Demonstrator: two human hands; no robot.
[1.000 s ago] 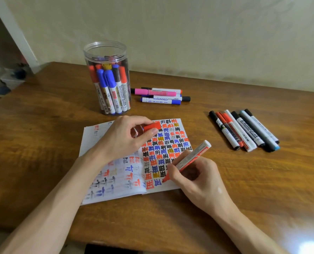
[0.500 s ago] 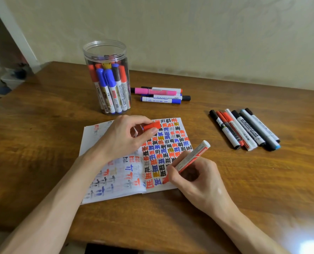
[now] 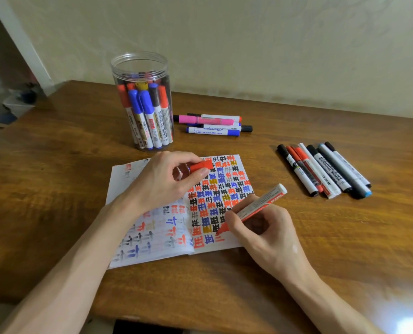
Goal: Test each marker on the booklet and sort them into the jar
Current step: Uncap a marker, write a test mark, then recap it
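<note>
Head camera: at lower centre, the right hand [image 3: 268,235] grips a red marker [image 3: 260,205], tip on the open booklet [image 3: 152,237]. The left hand [image 3: 162,182] pinches a red cap [image 3: 200,166].

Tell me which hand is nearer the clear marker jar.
Left. The left hand, pinching a red cap, is just in front of the jar; the right hand, gripping the red marker, is farther toward the person and rightward.

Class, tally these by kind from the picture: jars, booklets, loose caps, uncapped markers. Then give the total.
jar: 1
booklet: 1
loose cap: 1
uncapped marker: 1
Total: 4
</note>
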